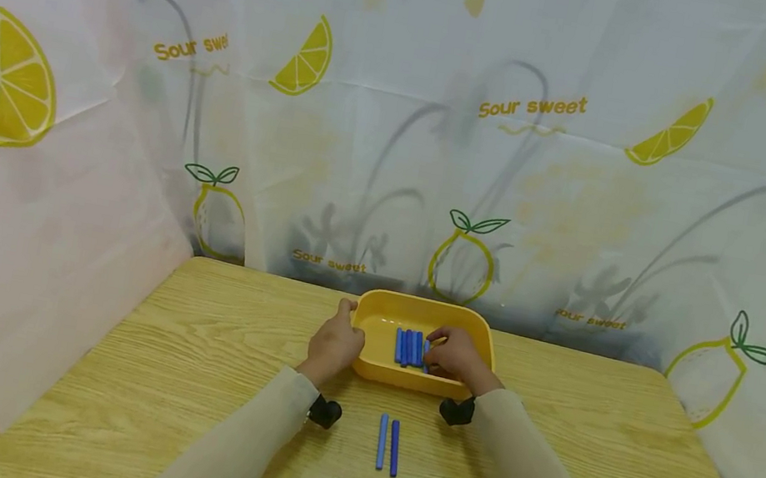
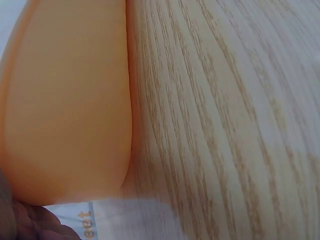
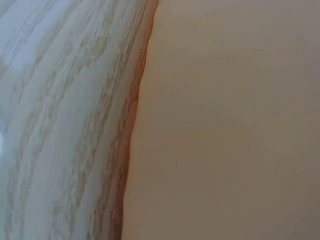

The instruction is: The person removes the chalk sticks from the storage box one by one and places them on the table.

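Note:
A yellow plastic tray [image 1: 376, 373] stands on the wooden table, with its side walls close up in both wrist views. My left hand [image 1: 335, 345] grips its left end, thumb toward the front and a finger at the rim. Inside, several slim blue sticks [image 1: 409, 347] lie side by side in a row. My right hand [image 1: 453, 354] reaches over the tray's front wall and pinches a blue stick [image 1: 427, 356] at the right end of that row; the fingers partly cover it.
On the table in front of the tray lie a light blue stick [image 1: 382, 442] and a darker blue stick [image 1: 394, 448], nearly parallel. Behind the table [image 1: 220, 347] hangs a white cloth [image 1: 398, 148] printed with lemons, and it also covers both sides.

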Tool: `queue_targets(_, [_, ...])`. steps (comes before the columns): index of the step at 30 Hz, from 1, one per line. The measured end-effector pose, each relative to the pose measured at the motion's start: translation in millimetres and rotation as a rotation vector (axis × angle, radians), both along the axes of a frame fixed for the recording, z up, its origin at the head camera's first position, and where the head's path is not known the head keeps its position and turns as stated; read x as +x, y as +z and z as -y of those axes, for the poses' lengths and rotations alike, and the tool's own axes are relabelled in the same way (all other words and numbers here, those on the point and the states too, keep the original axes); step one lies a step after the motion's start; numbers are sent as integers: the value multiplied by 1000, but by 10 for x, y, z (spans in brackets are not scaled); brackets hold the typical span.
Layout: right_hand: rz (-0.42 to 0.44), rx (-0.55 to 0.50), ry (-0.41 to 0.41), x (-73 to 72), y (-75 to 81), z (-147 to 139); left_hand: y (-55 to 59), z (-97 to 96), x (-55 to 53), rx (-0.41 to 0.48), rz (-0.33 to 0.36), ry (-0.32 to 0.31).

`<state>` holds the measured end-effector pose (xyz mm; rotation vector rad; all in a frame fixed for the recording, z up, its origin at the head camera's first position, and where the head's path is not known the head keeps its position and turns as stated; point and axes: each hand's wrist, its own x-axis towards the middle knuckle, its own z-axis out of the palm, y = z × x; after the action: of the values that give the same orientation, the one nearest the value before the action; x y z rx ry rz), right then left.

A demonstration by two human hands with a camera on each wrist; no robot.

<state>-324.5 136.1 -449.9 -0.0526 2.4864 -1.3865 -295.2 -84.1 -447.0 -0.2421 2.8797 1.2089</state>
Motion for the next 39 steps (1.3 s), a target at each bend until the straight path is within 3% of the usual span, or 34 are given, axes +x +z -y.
queue_targets(16, [-74, 38, 19, -18, -25, 34, -8, 3, 3, -4, -1, -2])
queue_targets(24, [-50, -20, 8, -14, -12, 47, -1, 4, 11, -1, -6, 1])
queue_targets(39, [-30, -36, 4, -16, 4, 49, 15, -5, 6, -5, 6, 13])
